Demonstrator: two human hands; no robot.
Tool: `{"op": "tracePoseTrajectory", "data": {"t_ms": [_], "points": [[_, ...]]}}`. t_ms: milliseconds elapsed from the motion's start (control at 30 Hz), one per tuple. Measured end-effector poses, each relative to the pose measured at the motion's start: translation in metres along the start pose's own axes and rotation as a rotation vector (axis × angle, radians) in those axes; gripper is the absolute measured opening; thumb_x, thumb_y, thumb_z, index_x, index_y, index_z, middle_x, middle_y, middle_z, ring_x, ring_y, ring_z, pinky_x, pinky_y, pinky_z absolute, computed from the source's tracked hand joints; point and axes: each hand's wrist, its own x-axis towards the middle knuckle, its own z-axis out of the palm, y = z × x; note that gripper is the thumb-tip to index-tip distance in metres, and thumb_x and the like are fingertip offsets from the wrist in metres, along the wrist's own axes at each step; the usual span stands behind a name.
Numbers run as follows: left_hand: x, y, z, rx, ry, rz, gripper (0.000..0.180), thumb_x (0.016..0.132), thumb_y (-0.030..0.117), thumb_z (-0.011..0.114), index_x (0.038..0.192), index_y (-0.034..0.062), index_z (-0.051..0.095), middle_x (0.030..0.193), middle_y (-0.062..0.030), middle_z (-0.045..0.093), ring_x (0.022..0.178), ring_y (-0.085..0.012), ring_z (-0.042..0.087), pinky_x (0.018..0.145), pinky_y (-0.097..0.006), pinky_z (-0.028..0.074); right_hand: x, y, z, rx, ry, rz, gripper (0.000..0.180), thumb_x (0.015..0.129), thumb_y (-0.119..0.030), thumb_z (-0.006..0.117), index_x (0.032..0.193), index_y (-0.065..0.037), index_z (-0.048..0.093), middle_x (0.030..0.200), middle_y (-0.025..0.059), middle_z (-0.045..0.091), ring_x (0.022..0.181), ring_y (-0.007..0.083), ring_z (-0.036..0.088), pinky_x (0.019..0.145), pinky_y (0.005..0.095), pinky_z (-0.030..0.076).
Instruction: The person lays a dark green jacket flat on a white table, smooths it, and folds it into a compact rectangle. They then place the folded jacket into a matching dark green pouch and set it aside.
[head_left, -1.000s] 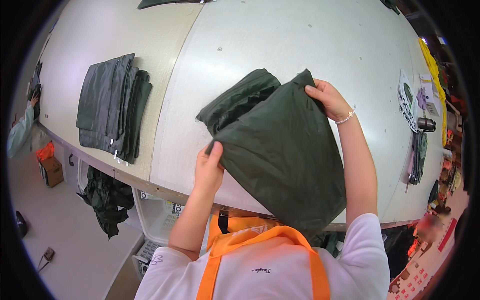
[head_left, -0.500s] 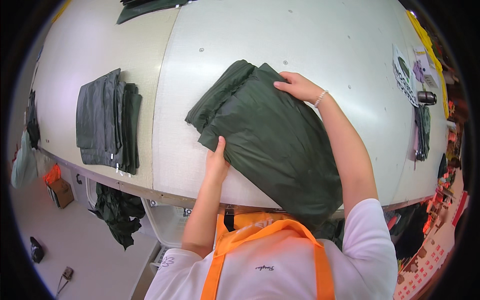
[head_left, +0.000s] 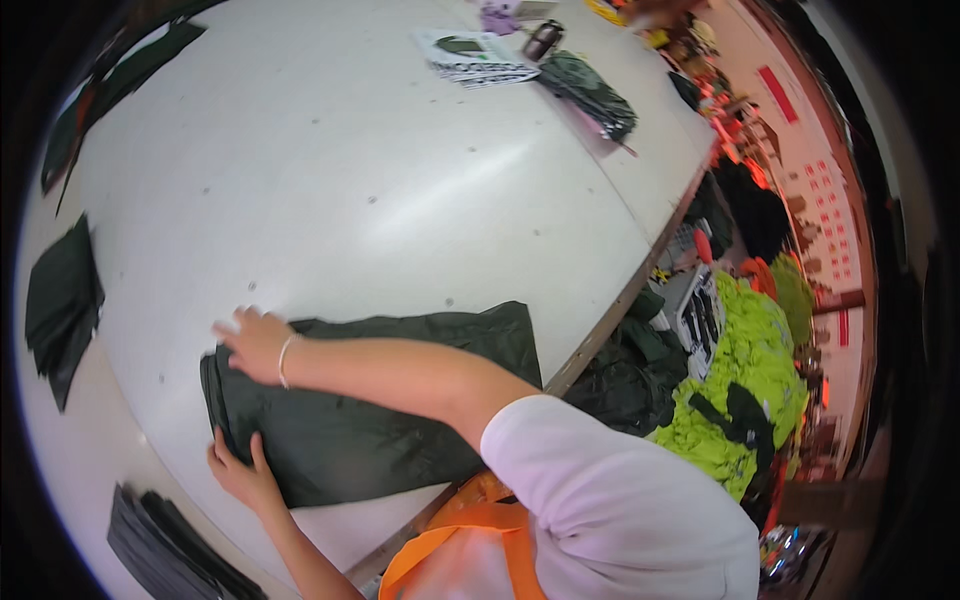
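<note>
Cloth (head_left: 365, 445), dark green, creased, near-rectangular; right hand (head_left: 257, 345) spread over edge, left hand (head_left: 245, 477) splayed at folded end.

My view has swung right, bringing a lime-green fabric heap (head_left: 740, 360) beside the desk (head_left: 400, 240) into sight. The dark green fabric (head_left: 380, 425), raised a second ago, now lies flat. My right grip (head_left: 258, 346) no longer pinches it but spreads, blurred, over its far left corner.
</note>
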Motion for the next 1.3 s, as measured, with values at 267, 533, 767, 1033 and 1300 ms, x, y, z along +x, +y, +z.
{"op": "tracePoseTrajectory", "data": {"t_ms": [267, 533, 767, 1033, 1300], "points": [[-0.056, 0.055, -0.037, 0.125, -0.083, 0.011, 0.057, 0.088, 0.029, 0.058, 0.134, 0.0008, 0.041, 0.133, -0.0231, 0.041, 0.121, -0.0398, 0.041, 0.100, -0.050, 0.032, -0.030, 0.034, 0.073, -0.187, -0.010, -0.344, 0.056, 0.091, -0.040, 0.049, 0.141, -0.020, 0.036, 0.150, 0.0096, 0.027, 0.140, 0.0275, 0.018, 0.112, 0.0517, 0.011], [-0.053, 0.082, 0.016, 0.095, -0.371, 0.375, 0.072, 0.092, 0.040, 0.043, 0.144, -0.0023, 0.018, 0.151, -0.0184, 0.019, 0.141, -0.0336, 0.015, 0.113, -0.046, 0.013, -0.046, 0.020, 0.017, -0.234, 0.040, -0.342, 0.057, 0.088, -0.038, 0.055, 0.139, -0.018, 0.039, 0.149, 0.0113, 0.027, 0.140, 0.0267, 0.019, 0.113, 0.0528, 0.010], [-0.063, 0.078, 0.027, 0.136, -0.425, 0.371, 0.071, 0.092, 0.041, 0.042, 0.139, -0.0087, 0.024, 0.146, -0.0269, 0.024, 0.138, -0.0390, 0.018, 0.113, -0.049, 0.013, -0.055, 0.027, 0.064, -0.139, 0.078, -0.420, 0.065, 0.087, -0.048, 0.051, 0.137, -0.008, 0.040, 0.147, 0.0104, 0.032, 0.140, 0.0274, 0.021, 0.113, 0.0521, 0.009], [-0.058, 0.080, 0.027, 0.036, -0.364, 0.292, 0.075, 0.085, 0.029, 0.057, 0.144, 0.0002, 0.022, 0.149, -0.0189, 0.024, 0.138, -0.0349, 0.020, 0.112, -0.047, 0.015, -0.069, 0.018, -0.020, -0.080, -0.114, -0.243, 0.058, 0.084, -0.042, 0.058, 0.126, -0.003, 0.049, 0.135, 0.0148, 0.045, 0.132, 0.0293, 0.035, 0.106, 0.0485, 0.027], [-0.063, 0.081, 0.026, 0.076, -0.285, 0.326, 0.076, 0.084, 0.035, 0.060, 0.141, -0.0023, 0.027, 0.148, -0.0176, 0.025, 0.137, -0.0337, 0.023, 0.111, -0.046, 0.018, -0.269, 0.232, -0.143, -0.249, 0.417, 0.093, 0.026, 0.087, -0.017, 0.057, 0.110, -0.008, 0.065, 0.116, 0.0145, 0.061, 0.114, 0.0356, 0.052, 0.095, 0.0434, 0.041]]}}
